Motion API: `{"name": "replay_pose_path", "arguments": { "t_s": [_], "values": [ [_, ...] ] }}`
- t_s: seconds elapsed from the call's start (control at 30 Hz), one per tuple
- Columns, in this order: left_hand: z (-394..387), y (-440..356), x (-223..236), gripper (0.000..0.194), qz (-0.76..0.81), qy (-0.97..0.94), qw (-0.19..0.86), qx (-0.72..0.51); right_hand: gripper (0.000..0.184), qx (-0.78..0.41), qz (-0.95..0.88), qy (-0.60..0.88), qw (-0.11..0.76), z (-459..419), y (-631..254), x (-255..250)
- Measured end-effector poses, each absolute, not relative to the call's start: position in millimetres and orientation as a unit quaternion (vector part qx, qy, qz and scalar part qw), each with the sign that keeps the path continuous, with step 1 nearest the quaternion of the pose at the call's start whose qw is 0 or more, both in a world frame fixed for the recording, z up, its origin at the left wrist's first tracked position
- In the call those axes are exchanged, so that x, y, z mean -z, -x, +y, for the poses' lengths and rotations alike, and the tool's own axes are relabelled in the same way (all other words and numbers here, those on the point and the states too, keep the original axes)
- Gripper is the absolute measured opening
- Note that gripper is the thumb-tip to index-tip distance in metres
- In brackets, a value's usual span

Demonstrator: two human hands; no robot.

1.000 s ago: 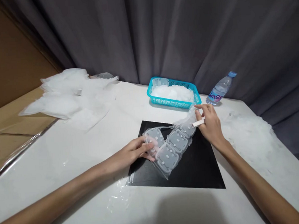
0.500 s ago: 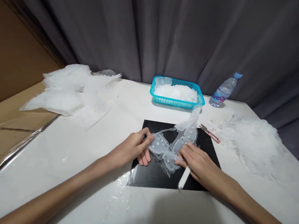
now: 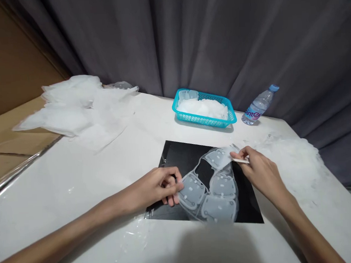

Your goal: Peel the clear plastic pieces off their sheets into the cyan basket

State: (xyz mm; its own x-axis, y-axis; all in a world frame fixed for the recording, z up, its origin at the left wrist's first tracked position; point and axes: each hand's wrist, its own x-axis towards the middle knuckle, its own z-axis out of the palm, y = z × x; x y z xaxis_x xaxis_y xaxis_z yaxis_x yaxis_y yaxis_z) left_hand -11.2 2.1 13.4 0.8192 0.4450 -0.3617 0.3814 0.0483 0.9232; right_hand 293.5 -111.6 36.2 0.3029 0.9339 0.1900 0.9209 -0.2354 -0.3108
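Observation:
A translucent plastic sheet (image 3: 220, 208) with several pale grey rounded panels, dotted with small white spots, lies spread in a curve over a black mat (image 3: 177, 155). My left hand (image 3: 164, 187) pinches its left end between thumb and fingers. At the sheet's upper right end, my right hand (image 3: 259, 168) is closed around a slim white stick (image 3: 241, 161); its fingertips meet the sheet's edge there. Whether they also grip the film I cannot tell. Behind the right hand, only the blade tips of the small scissors (image 3: 234, 146) show.
A turquoise basket (image 3: 204, 121) with white fluffy material stands at the back, beside a water bottle (image 3: 259, 106). White, thin sheets (image 3: 70, 110) are heaped at left, near cardboard (image 3: 23, 133). Wispy white scraps (image 3: 296, 167) are piled at right. A grey curtain (image 3: 187, 35) hangs behind.
My right hand has moved up and right with the white stick, from the sheet's middle to its upper right end. The bunched sheet now lies flatter. The view has shifted slightly.

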Motion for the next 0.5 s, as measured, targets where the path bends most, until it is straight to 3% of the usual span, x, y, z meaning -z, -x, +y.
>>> {"name": "replay_pose_path", "arguments": {
  "t_s": [0.13,0.33,0.5],
  "values": [
    [2.5,18.3,-10.7,0.026,0.293,-0.709,0.642,0.003,0.051,0.002,-0.639,0.75,0.171,-99.2,-308.2,-27.8],
    [6.0,23.2,-25.9,0.032,0.296,-0.793,0.53,0.049,0.028,-0.059,-0.687,0.688,0.227,-92.4,-304.1,-25.5],
    [32.2,-19.4,-33.7,0.039,0.31,-0.859,0.399,-0.088,0.034,-0.081,-0.729,0.635,0.241,-86.2,-289.0,-23.1]
  ]
}}
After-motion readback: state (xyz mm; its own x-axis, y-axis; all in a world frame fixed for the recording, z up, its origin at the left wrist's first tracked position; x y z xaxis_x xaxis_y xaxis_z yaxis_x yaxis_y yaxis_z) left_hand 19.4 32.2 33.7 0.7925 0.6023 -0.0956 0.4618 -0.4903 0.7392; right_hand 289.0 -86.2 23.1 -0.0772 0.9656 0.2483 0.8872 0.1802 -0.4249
